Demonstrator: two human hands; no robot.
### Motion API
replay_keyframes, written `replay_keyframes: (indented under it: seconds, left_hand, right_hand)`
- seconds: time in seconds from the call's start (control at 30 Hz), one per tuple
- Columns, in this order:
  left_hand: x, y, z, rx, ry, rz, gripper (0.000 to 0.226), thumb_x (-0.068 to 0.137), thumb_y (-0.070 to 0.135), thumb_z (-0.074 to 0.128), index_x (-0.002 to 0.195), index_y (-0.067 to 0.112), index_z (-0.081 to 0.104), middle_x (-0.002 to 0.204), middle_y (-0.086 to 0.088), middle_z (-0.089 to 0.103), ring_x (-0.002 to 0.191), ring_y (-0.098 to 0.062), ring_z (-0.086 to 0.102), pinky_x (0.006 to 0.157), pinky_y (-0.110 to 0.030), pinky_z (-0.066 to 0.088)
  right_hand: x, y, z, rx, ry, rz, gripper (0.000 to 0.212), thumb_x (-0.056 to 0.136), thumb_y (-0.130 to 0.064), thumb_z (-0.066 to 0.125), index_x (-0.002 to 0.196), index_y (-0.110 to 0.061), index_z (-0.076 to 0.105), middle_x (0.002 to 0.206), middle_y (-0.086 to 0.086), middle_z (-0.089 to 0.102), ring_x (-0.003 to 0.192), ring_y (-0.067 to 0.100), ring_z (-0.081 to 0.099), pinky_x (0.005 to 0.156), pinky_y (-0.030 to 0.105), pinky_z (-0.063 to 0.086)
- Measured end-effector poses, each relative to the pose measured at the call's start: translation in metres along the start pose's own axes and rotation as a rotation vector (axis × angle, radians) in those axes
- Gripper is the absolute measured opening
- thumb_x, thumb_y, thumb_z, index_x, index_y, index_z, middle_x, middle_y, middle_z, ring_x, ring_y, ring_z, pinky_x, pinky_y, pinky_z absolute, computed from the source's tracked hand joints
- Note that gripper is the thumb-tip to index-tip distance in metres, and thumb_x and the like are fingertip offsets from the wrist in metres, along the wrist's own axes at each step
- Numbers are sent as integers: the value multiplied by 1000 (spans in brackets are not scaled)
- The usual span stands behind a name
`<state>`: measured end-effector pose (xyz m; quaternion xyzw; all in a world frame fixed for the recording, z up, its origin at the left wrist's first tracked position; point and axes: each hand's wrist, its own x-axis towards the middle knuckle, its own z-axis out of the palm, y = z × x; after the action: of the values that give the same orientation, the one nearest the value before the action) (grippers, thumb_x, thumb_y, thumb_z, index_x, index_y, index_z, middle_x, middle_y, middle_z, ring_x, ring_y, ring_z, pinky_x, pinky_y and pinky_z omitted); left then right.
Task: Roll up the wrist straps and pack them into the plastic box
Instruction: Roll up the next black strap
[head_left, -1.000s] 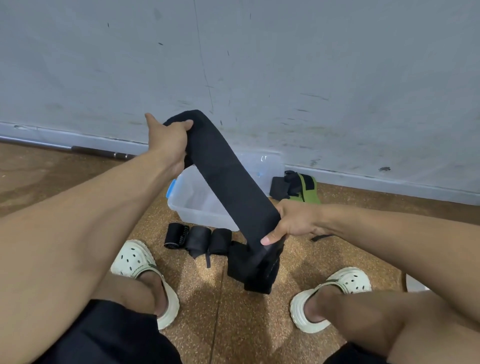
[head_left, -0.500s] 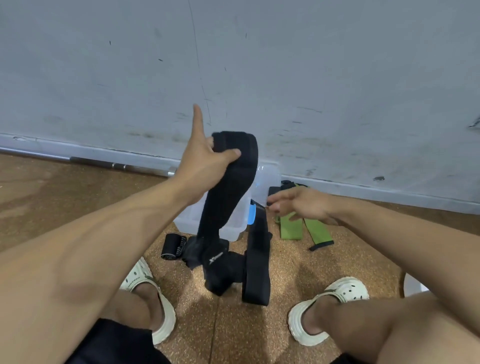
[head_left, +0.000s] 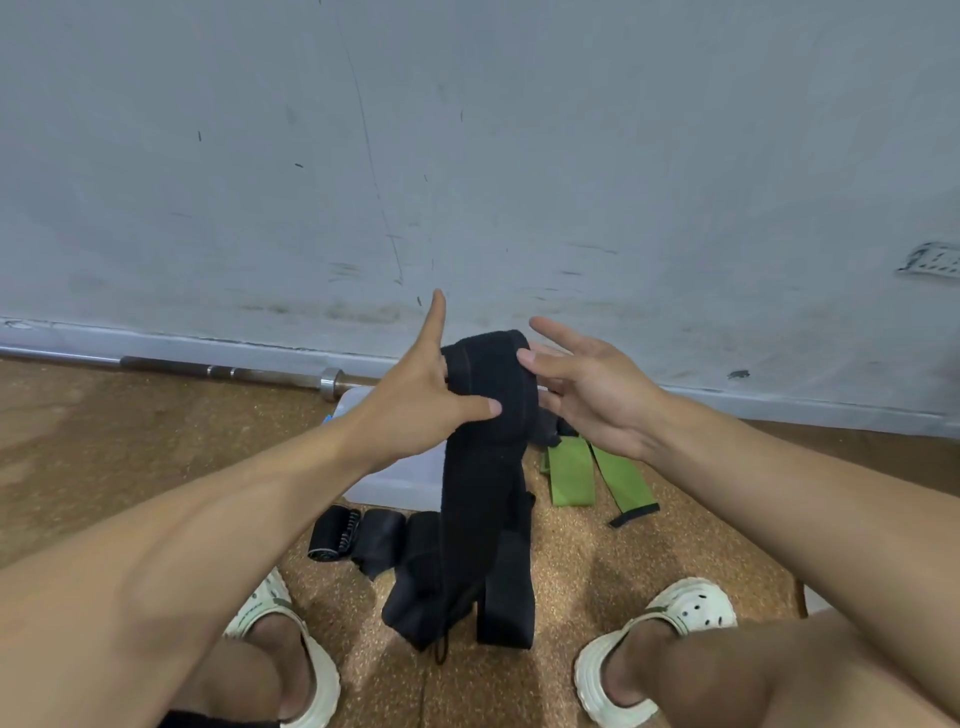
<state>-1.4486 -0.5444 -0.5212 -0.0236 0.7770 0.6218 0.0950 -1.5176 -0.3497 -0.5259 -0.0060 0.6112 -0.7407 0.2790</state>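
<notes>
His left hand (head_left: 415, 410) pinches the long black fabric wrist strap (head_left: 488, 405). His right hand (head_left: 587, 384), fingers spread, only brushes it. The loose tail could unravel.

No readable text from my feed, pale sign (head_left: 930, 258) on the wall (head_left: 467, 156) at far right too blurred to read

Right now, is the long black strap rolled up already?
Not yet. The long black fabric strap hangs unrolled from the left hand to the floor.
</notes>
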Motion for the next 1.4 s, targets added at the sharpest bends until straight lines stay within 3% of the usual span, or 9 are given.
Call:
replay_keyframes:
  seconds: [0.1, 0.2, 0.33, 0.47, 0.67, 0.83, 1.07, 1.27, 1.4]
  left_hand:
    - [1, -3, 3, 43, -33, -1, 133, 83, 8, 80, 152, 52, -24, 143, 8, 56, 111, -4, 69, 107, -36, 50]
    - [0, 0, 6, 10, -15, -6, 135, 84, 13, 82, 152, 45, -30, 123, 17, 69, 107, -2, 70, 99, -28, 53]
    - [7, 3, 0, -307, 194, -38, 119, 94, 19, 72, 155, 32, -28, 120, 8, 75, 103, -10, 73, 80, -35, 62]
    - [9, 0, -7, -315, 309, -16, 113, 93, 1, 70, 160, 35, -13, 130, 6, 70, 101, -14, 75, 77, -36, 61]
    - [1, 6, -3, -164, 112, 8, 114, 92, -7, 67, 159, 43, -9, 122, 2, 74, 103, -19, 75, 90, -40, 59]
    - [-3, 9, 0, -14, -31, 6, 115, 89, -9, 61, 158, 46, -13, 104, -4, 78, 84, -24, 72, 87, -44, 55]
    - [1, 1, -1, 2, 87, 41, 108, 89, -3, 66, 162, 39, -2, 94, 1, 70, 90, -16, 72, 94, -39, 56]
    - [-1, 4, 3, 43, 254, 93, 77, 89, 25, 77, 153, 32, 35, 115, 12, 71, 104, 1, 67, 86, -10, 51]
    - [-5, 3, 12, -22, 143, 118, 45, 80, 29, 84, 123, 25, 69, 113, 12, 75, 111, -1, 67, 106, -30, 50]
  right_hand:
    - [-3, -3, 4, 15, -1, 0, 70, 91, 3, 69, 153, -19, 44, 120, 2, 76, 112, 19, 70, 93, 31, 54]
    - [-7, -4, 6, -71, -32, -22, 79, 91, 7, 67, 157, -21, 36, 121, 3, 76, 117, 22, 69, 100, 36, 52]
    - [-10, -2, 5, -220, -116, -42, 95, 90, 13, 64, 163, -24, 16, 127, 1, 73, 119, 25, 69, 97, 35, 51]
    - [-12, 1, 5, -347, -122, -31, 102, 89, 5, 72, 164, -28, 10, 122, 0, 75, 114, 27, 71, 100, 37, 54]
    - [-10, -3, 3, -406, 51, -88, 90, 88, -45, 75, 161, -27, 25, 116, -3, 77, 112, 19, 71, 101, 43, 55]
    - [-15, -10, -1, -394, -12, -77, 58, 93, -22, 74, 145, -26, 50, 107, 2, 79, 99, 20, 73, 101, 46, 52]
    - [-22, -14, -1, -455, -222, 10, 47, 90, 1, 72, 132, -20, 64, 104, 13, 74, 95, 29, 72, 88, 42, 53]
    - [-21, -11, 5, -158, -93, -14, 46, 94, 8, 63, 136, -11, 59, 102, 15, 75, 93, 29, 75, 86, 38, 62]
    - [-23, -15, 13, 105, -7, -14, 39, 95, 11, 60, 131, 0, 53, 104, 20, 75, 93, 30, 76, 78, 35, 64]
